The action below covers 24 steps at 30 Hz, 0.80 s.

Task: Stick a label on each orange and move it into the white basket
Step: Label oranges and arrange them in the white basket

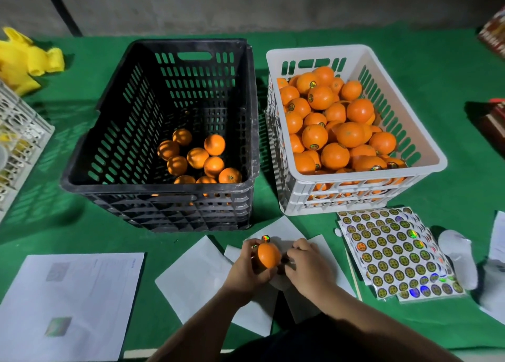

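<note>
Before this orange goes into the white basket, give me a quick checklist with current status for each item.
1. Orange gripped by left hand: ok.
2. Label stuck on this orange: cannot tell; shiny stickers show near the left fingertips.
3. Right hand free of the orange: cannot tell, fingers curled beside it.
4. White basket has room: ok, though piled high.
5. Sticker sheets within reach: ok.

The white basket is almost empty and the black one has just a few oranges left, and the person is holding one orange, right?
Not quite. The head view shows the white basket is piled nearly full of oranges, not almost empty. The rest holds: the black basket has just a few oranges left, and the left hand holds one orange.
</note>
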Each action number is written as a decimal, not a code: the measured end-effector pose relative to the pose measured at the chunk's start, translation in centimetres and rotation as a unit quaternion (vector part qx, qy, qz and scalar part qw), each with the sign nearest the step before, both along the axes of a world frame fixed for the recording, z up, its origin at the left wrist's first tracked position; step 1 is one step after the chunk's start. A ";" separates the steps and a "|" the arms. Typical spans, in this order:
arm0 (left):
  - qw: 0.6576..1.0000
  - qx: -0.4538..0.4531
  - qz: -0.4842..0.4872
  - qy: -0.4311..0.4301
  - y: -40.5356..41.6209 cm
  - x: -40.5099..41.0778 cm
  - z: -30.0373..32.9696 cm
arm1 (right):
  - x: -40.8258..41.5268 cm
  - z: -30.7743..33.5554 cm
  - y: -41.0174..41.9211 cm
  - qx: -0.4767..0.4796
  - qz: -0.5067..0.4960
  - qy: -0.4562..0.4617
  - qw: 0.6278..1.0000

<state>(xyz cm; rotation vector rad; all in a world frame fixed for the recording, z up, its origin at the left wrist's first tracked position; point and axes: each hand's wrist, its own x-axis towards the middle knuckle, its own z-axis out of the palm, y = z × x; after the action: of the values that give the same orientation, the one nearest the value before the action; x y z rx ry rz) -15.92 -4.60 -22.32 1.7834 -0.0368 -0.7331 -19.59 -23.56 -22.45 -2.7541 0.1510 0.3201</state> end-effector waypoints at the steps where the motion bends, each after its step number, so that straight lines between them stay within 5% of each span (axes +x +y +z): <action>1: 1.000 0.001 0.001 0.002 0.0 0.0 0.0 | 0.1 -0.2 -0.2 0.016 -0.013 0.011 1.000; 12: 1.000 0.001 -0.001 0.001 0.0 0.0 0.0 | 1.3 -0.8 -1.2 0.089 -0.079 0.078 0.990; 24: 1.000 0.014 -0.002 -0.006 0.1 0.0 -0.3 | 0.3 0.4 -2.0 -0.045 0.103 -0.019 0.993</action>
<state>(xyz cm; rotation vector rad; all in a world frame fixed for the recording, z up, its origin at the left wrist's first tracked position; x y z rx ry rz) -15.92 -4.50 -22.58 1.8154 -0.0371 -0.7297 -19.29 -25.53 -22.03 -2.8681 -0.1340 0.3204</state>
